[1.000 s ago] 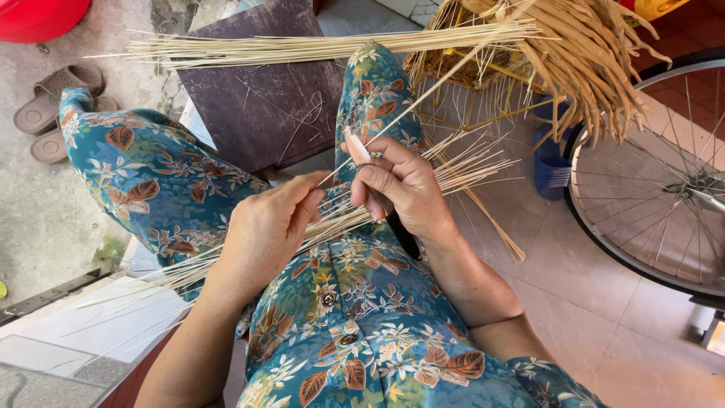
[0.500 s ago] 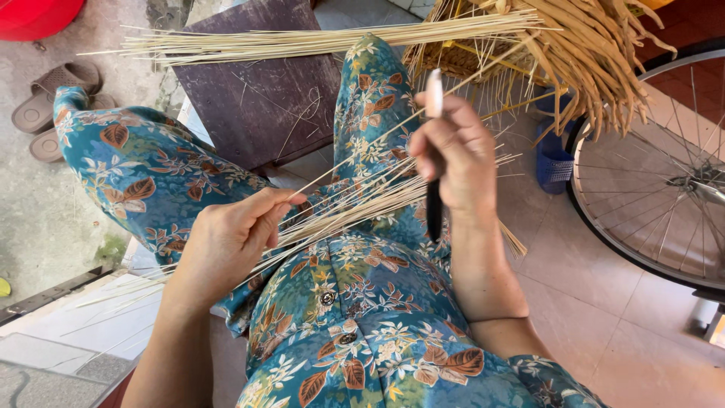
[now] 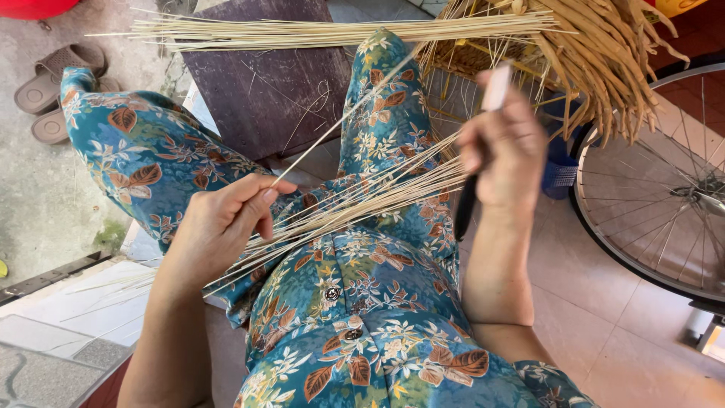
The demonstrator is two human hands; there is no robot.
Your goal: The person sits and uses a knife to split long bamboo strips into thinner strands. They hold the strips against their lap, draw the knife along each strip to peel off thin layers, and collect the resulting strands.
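My left hand (image 3: 223, 223) pinches one thin pale stick (image 3: 343, 119) between thumb and forefinger; the stick runs up and to the right over my knee. A loose bundle of similar thin sticks (image 3: 355, 200) lies across my lap, which is covered by blue floral cloth. My right hand (image 3: 504, 147) is raised to the right of the bundle and grips a knife (image 3: 467, 208) with a dark handle below the fist and a pale blade tip showing above the fingers.
A dark wooden board (image 3: 260, 94) lies ahead with a long row of sticks (image 3: 317, 32) across its far edge. Dried palm fronds (image 3: 604, 53) pile at upper right. A bicycle wheel (image 3: 664, 204) stands at right. Brown sandals (image 3: 53, 91) rest at left.
My right hand has lifted up and to the right with the knife, away from the bundle. My left hand has drawn back left, pulling one stick out of the bundle.
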